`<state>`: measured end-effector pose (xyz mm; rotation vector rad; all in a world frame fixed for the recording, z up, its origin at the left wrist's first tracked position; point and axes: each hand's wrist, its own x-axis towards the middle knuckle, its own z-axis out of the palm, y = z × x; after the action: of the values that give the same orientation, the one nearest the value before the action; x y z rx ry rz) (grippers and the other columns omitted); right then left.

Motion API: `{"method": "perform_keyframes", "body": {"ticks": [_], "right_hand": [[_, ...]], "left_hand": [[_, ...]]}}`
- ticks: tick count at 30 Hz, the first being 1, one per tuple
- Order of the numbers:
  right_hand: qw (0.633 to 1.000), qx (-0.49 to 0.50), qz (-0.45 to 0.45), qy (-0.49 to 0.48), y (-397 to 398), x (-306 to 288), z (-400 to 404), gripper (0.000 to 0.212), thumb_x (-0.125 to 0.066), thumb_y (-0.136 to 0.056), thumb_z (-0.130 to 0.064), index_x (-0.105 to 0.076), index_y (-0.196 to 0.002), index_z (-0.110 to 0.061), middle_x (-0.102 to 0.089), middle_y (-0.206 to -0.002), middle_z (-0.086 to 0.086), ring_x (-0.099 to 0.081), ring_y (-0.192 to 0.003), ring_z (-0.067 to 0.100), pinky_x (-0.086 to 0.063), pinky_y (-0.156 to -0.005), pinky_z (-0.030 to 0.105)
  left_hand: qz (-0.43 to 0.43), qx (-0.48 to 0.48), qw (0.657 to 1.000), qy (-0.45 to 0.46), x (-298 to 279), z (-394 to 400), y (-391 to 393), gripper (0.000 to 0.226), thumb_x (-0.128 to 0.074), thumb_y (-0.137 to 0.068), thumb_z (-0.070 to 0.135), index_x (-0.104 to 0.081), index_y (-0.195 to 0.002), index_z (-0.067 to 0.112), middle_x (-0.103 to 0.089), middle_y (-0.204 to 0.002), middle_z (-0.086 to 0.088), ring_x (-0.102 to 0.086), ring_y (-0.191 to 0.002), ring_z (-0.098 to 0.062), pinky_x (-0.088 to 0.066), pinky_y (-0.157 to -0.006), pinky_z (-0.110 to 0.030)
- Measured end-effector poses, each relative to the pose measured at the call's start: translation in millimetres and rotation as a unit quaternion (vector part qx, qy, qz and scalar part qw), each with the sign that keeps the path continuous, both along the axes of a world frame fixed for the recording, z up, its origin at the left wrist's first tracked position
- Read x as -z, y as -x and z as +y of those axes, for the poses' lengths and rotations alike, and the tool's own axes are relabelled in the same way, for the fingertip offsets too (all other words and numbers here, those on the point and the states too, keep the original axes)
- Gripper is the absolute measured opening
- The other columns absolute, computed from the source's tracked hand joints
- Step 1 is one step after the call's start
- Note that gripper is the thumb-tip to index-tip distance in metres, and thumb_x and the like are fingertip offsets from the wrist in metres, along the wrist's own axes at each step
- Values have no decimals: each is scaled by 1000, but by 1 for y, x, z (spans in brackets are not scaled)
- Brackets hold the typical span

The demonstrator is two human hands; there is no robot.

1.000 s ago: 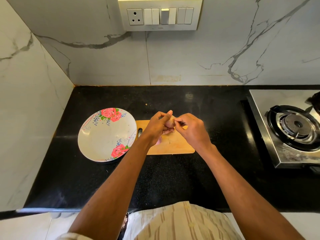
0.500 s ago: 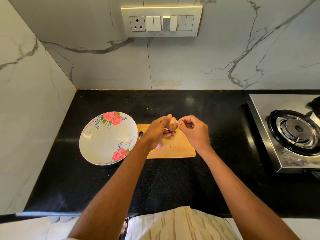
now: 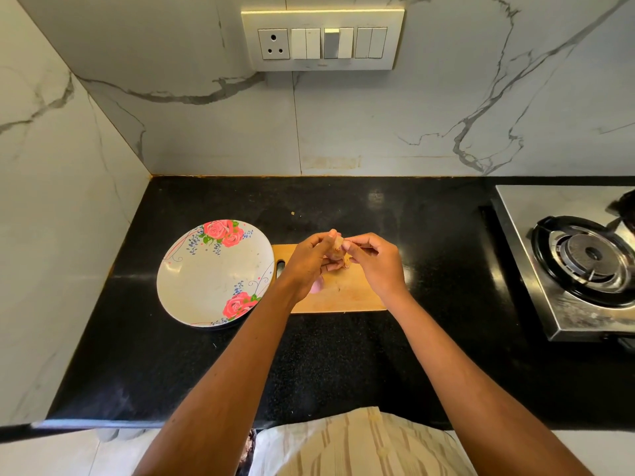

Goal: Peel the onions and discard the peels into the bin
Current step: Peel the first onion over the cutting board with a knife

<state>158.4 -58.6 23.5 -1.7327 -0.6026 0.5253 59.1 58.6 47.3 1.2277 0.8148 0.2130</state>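
My left hand grips a small pale-brown onion above a wooden cutting board. My right hand pinches the papery skin at the onion's top with thumb and forefinger. Both hands hover over the board's far half. A pinkish piece, perhaps another onion, shows on the board below my left wrist, mostly hidden. No bin is in view.
A white plate with pink roses lies left of the board on the black counter. A steel gas stove stands at the right edge. Marble walls close the back and left; a switch panel sits above.
The view shifted down slightly. My hands stay together on the onion, with the right fingers still working at its skin; nothing was let go.
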Motion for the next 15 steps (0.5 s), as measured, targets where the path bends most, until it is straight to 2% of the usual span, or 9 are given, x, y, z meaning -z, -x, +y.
{"method": "perform_keyframes", "body": {"ticks": [4,8,11,13,15], "right_hand": [[996,6,-75,48,-3,6,3,5,-67,-98,-24,-71,-95,-25,-72,-91,-13,-70,-89,8,-60,-81,30],[995,56,-53,64,-5,10,4,5,-61,-102,-22,-65,-99,-21,-72,-93,-4,-72,-81,9,-56,-70,17],[994,62,-28,88,-11,17,0,1,-65,-100,-20,-65,-99,-20,-72,-87,-3,-70,-72,3,-57,-67,20],[990,40,-26,130,-13,25,-4,4,-67,-98,-19,-64,-99,-22,-72,-83,-3,-67,-65,-1,-51,-63,18],[983,3,-43,180,-13,34,-7,8,-68,-97,-15,-66,-96,-22,-72,-82,-3,-66,-66,1,-45,-65,17]], "left_hand": [[2,4,1000,-16,3,-4,-1,25,-54,-102,35,-62,-120,20,-72,-110,-4,-71,-101,-20,-57,-71,-17],[-8,11,1000,4,3,-5,1,24,-52,-104,33,-60,-124,22,-70,-108,1,-71,-98,-16,-56,-68,-15],[-19,5,1000,18,3,-4,5,22,-52,-104,32,-59,-124,24,-69,-113,-1,-70,-100,-17,-56,-70,-16],[-18,-1,1000,15,4,-2,7,26,-53,-104,34,-58,-127,22,-69,-116,-2,-70,-100,-16,-56,-70,-16],[-11,-4,1000,3,6,-2,7,29,-53,-103,36,-58,-128,22,-68,-119,-1,-69,-101,-14,-58,-77,-19]]}}
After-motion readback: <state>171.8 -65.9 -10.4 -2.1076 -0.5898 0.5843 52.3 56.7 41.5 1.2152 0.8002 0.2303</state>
